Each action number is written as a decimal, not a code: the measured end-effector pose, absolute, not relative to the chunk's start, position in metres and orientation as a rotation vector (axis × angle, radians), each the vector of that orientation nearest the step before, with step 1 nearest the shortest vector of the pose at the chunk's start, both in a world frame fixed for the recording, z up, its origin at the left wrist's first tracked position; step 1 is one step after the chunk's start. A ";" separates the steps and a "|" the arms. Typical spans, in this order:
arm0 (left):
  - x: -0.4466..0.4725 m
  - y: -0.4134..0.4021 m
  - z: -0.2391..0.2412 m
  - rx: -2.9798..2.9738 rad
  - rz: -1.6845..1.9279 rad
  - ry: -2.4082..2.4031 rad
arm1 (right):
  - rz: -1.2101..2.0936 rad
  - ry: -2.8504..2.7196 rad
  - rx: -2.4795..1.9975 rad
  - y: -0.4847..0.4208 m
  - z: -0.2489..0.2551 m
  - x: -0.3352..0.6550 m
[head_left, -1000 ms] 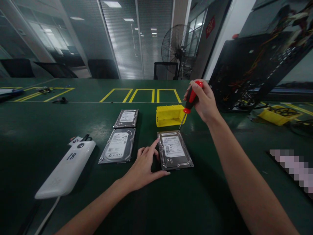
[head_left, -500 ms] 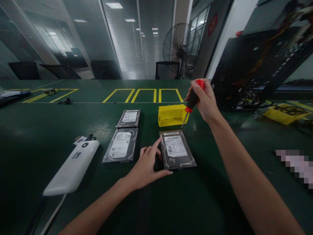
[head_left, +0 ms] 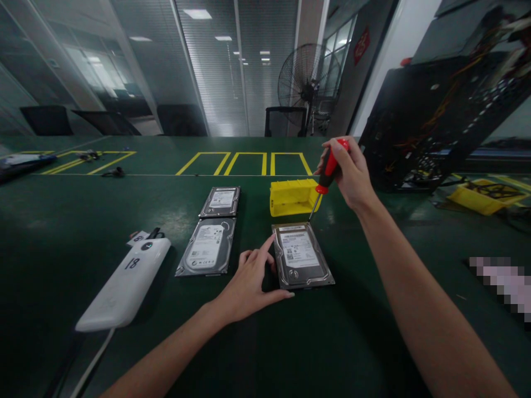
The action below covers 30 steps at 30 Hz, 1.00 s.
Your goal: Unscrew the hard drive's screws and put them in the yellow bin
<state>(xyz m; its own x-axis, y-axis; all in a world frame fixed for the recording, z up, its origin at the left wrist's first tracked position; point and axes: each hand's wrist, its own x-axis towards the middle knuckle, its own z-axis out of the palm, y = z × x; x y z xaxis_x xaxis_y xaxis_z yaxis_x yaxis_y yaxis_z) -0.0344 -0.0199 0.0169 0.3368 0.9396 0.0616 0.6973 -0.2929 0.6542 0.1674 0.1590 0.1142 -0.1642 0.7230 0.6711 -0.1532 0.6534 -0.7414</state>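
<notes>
Three hard drives, one screwdriver, two hands, on a dark green surface

Hard drive, label up: one, silver and dark, lying flat on the surface in front of the person, a little right of the middle. White printed label on top.

Left hand: thumb and index finger spread wide. Index fingertip at the drive's left edge, toward its far end; thumb stretched along the near left corner; remaining fingers curled beside the left edge. Whether the curled fingers touch the drive cannot be told.

Right hand: fingers wrapped about the handle of the screwdriver, raised above the drive's far end.

Screwdriver: red and black handle, thin metal shaft, tilted. Tip at the drive's far right corner; the seating of the tip is too small to tell.

Yellow bin: one, just beyond the drive, open side toward the person, behind the shaft at its right end.

Pair of drives: two, flat, label up, to the left of the left hand, set end to end, the farther one smaller in view.

White power bank: one, marked 18, at far left, with a pale cable running toward the person.

Black computer case: one, tilted, beyond the right arm, wires exposed.
</notes>
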 end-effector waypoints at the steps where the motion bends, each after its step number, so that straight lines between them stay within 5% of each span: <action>1: -0.034 -0.020 0.017 2.084 0.606 1.431 | 0.813 -1.543 -0.482 0.159 0.114 0.167; 30: -0.038 -0.019 0.014 2.072 0.593 1.441 | 0.902 -1.562 -0.435 0.158 0.116 0.171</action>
<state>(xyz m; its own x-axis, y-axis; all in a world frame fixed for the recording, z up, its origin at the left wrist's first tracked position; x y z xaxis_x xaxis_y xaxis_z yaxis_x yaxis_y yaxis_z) -0.0377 -0.0195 0.0137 0.3309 0.9424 0.0488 0.7036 -0.2809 0.6527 0.1712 0.1583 0.1163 -0.2102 0.7195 0.6619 -0.2141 0.6267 -0.7493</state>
